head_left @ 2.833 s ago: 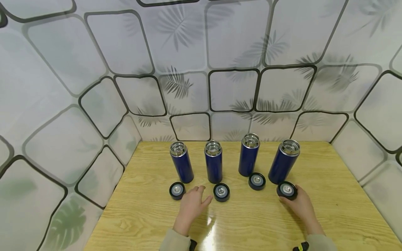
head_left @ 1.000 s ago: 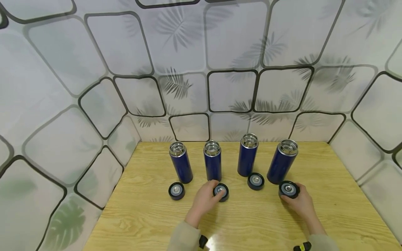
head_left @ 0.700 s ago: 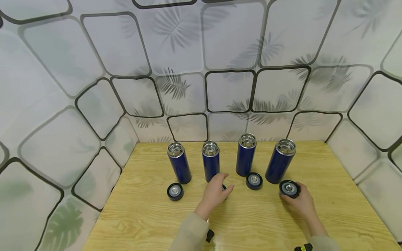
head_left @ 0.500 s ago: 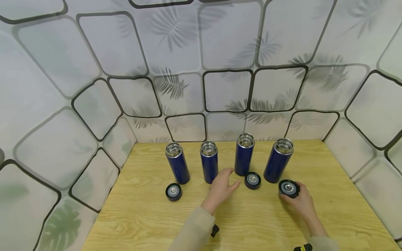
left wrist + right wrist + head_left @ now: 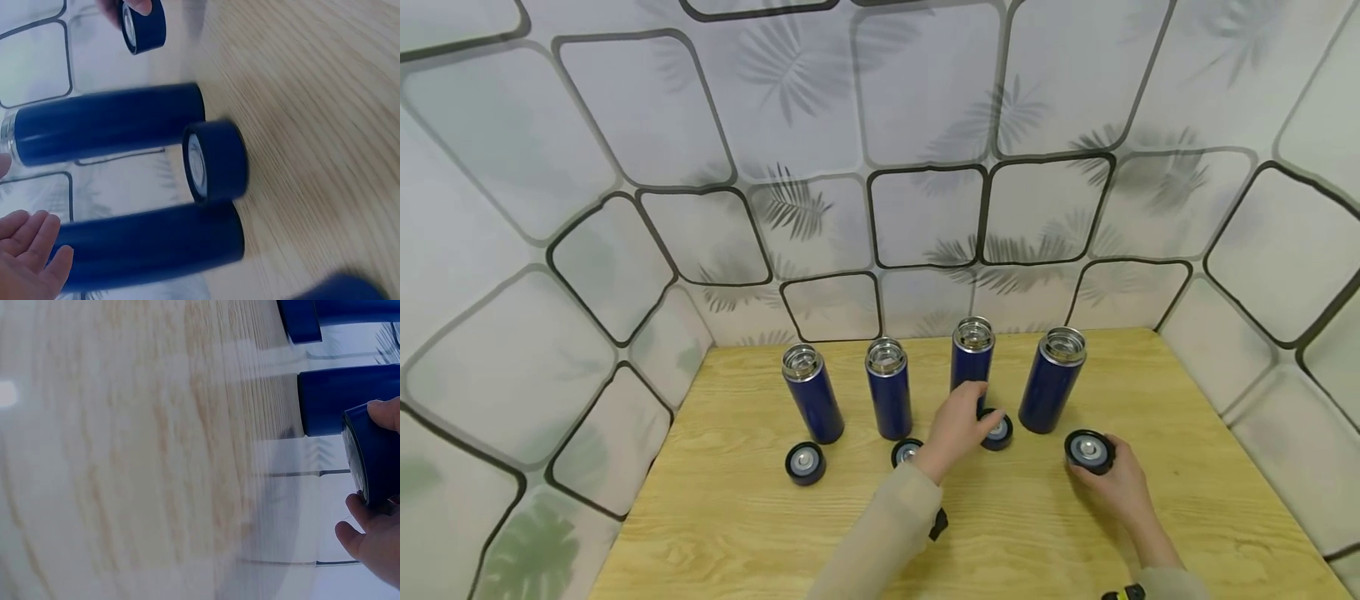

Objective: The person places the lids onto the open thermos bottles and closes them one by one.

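My right hand point(image 5: 1123, 483) pinches a dark blue bottle lid point(image 5: 1088, 451), its steel inner face turned up; in the right wrist view thumb and fingers grip the lid point(image 5: 378, 456) from opposite sides. My left hand point(image 5: 957, 427), fingers extended, hovers over another lid point(image 5: 997, 433), partly covering it and the foot of the third blue bottle point(image 5: 972, 354). The left wrist view shows this left hand point(image 5: 31, 259) apart from the nearest lid point(image 5: 219, 161). The rightmost bottle point(image 5: 1051, 383) stands uncapped behind the held lid.
Two more uncapped blue bottles stand left, the leftmost point(image 5: 814, 398) and the second point(image 5: 891, 393). One lid point(image 5: 805, 463) lies before the leftmost; another lid point(image 5: 904, 452) is partly behind my left forearm. A patterned cloth wall point(image 5: 925, 225) closes off the back of the wooden table point(image 5: 737, 533).
My left hand has moved right, from between the two left lids, past the second lid, to the third. My right hand keeps hold of its lid. The head view has shifted slightly right.
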Available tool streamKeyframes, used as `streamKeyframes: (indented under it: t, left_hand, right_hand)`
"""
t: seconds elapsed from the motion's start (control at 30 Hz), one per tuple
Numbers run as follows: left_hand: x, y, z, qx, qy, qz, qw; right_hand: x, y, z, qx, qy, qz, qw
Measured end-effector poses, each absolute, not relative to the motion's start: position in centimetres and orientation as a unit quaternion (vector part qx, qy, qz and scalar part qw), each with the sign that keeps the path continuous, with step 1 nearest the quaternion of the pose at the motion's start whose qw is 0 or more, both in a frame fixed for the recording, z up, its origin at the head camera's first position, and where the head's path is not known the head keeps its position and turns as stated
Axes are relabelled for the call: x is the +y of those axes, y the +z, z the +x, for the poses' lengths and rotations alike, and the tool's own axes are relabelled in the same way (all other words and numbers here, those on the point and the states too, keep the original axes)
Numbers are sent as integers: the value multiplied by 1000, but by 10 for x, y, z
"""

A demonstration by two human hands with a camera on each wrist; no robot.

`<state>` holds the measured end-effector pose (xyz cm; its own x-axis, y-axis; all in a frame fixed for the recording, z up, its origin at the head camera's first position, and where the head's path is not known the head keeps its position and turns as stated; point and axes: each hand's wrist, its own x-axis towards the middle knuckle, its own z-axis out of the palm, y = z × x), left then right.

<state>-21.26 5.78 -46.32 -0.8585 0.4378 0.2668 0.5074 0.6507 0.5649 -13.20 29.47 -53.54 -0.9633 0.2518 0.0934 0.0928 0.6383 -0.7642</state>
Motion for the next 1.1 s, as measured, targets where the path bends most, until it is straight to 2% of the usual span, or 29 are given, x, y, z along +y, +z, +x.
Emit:
streamKeyframes:
  t: [0.37, 0.73, 1.1]
  left_hand:
    - [103, -461, -230, -880, -419, -224, 9]
    - [143, -458, -240, -850, -490, -195, -6]
    - [168, -462, -253, -838, -522, -156, -14]
  right_hand:
    - [299, -533, -130, -899, 413, -107, 96]
    - [305, -534, -119, -910, 384, -79, 137]
    - [307, -526, -115, -916, 370, -87, 131]
